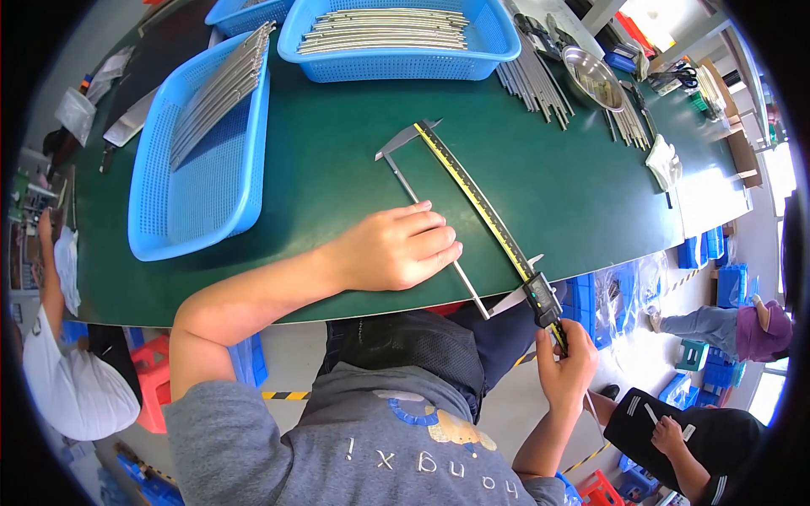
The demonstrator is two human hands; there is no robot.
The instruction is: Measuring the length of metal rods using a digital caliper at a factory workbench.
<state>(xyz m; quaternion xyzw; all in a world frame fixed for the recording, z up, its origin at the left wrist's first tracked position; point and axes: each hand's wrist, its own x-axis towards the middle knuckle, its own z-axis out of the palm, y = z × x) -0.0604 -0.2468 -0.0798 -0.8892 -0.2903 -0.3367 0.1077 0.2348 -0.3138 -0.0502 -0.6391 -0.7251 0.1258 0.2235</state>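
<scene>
My left hand (403,250) is closed around the middle of a thin metal rod (468,285), above the table's near edge. A long digital caliper (477,196) with a yellow scale lies to the right of the rod, slanting toward me. One end of the rod is at the caliper's far jaw and the other at its near sliding jaw; whether both ends touch cannot be made out. My right hand (570,364) grips the caliper's near end, just below the black display unit (542,300), past the table edge.
The green table (337,118) bears a blue basket (253,181) with leaning rods and another blue basket (396,69) full of rods. At far right are loose rods (533,80), a metal bowl (593,78) and a white cloth (664,163). Other people stand left and right.
</scene>
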